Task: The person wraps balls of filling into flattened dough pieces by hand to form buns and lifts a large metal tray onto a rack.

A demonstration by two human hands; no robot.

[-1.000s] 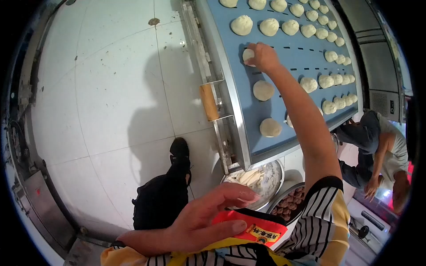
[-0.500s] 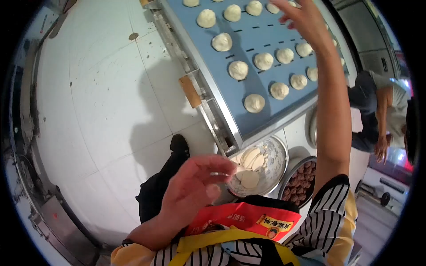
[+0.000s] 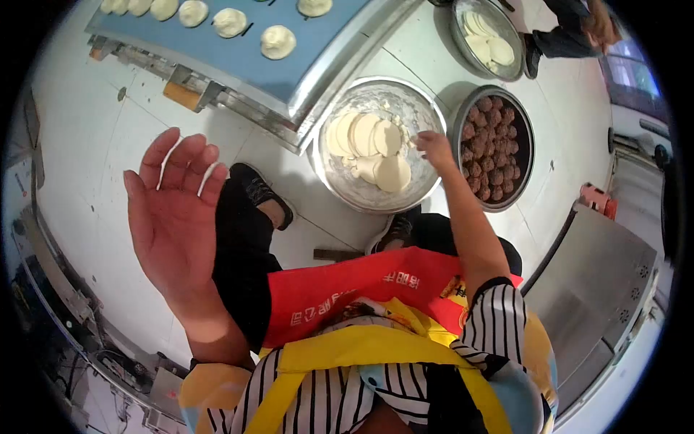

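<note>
My left hand (image 3: 177, 210) is raised palm up at the left, fingers apart, holding nothing. Over the right rim of a metal bowl (image 3: 426, 184) is my right hand (image 3: 435, 150), its fingers slightly bent and nothing visible in them. Flat round dough discs (image 3: 363, 135) lie overlapping in that floury bowl. To the right, a round pan (image 3: 531, 137) holds several brown meat-like balls (image 3: 491, 148). Filled dough buns (image 3: 278, 42) sit in rows on the blue surface (image 3: 289, 72) at the upper left.
A second bowl (image 3: 515, 70) of dough discs stands at the top right, near another person's hand (image 3: 598, 27). A metal cabinet (image 3: 593, 282) is at the right. The blue surface has a metal edge (image 3: 347, 54) close to the near bowl.
The view has swung right and down to the bowls. My right hand has left the buns and come back to the near bowl. My left hand has turned palm up and spread.
</note>
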